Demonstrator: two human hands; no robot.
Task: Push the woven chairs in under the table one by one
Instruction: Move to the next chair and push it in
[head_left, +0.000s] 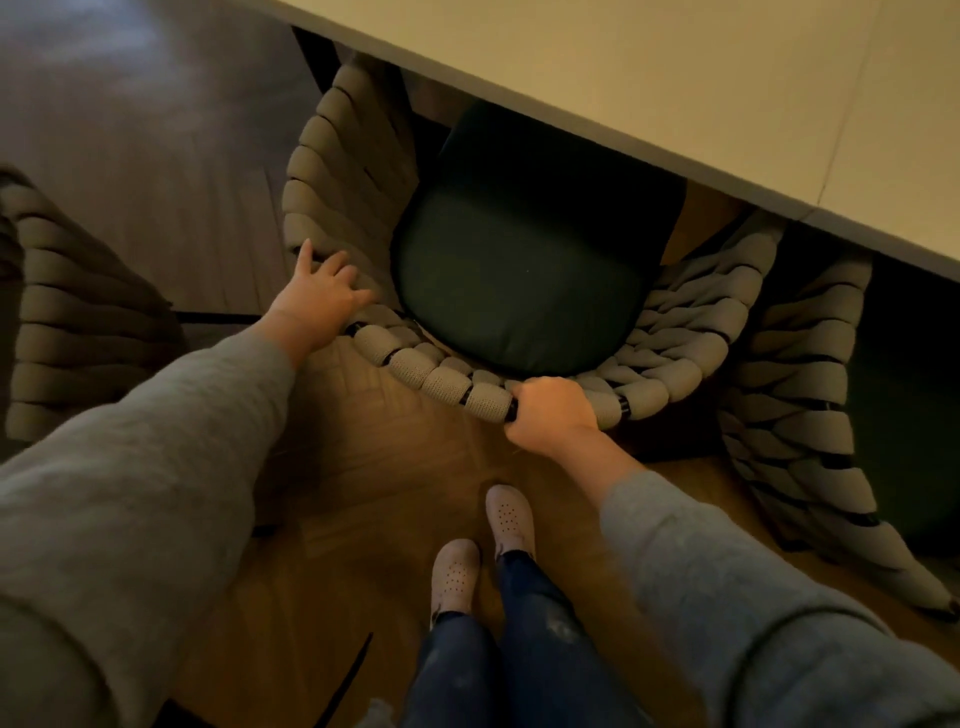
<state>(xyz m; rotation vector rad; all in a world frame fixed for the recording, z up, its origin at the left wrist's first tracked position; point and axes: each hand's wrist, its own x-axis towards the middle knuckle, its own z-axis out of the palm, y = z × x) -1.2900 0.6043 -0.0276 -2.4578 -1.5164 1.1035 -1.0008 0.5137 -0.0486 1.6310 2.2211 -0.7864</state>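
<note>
A woven chair (337, 171) with thick grey rope wrapping and a dark green cushion (514, 291) stands in front of me, its front part under the pale table (649, 67). My right hand (550, 415) grips the chair's curved back rail, fingers curled over the top. My left hand (317, 296) lies on the rail's left side with fingers spread and fairly straight.
A second woven chair (810, 426) stands at the right, partly under the table. A third (78, 332) is at the left, out on the wooden floor. My feet in pale perforated shoes (483, 551) stand just behind the middle chair.
</note>
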